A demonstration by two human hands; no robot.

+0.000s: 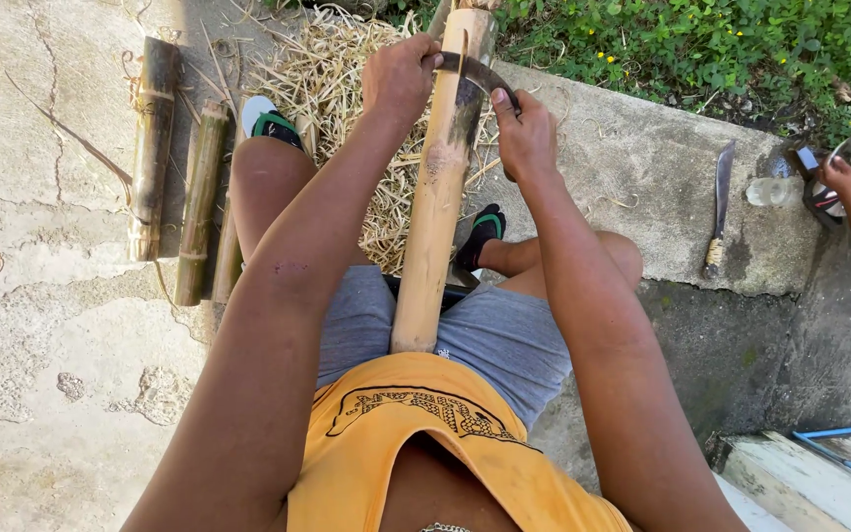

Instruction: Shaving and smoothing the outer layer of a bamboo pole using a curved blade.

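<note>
Head: bamboo pole [435,207] between hands [460,94]

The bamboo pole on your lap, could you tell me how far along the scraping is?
The near length of the bamboo pole looks pale and stripped, with shavings piled ahead. Left hand and right hand hold the curved blade across its dark, unscraped far end. Three bamboo pieces lie untouched.

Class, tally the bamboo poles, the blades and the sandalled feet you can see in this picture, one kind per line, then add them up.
Bamboo poles: 4, one pale pole across the lap, three dark poles on the concrete
Blades: 2, a curved blade held by both hands, a long knife on the ledge
Sandalled feet: 2
Total: 8
</note>
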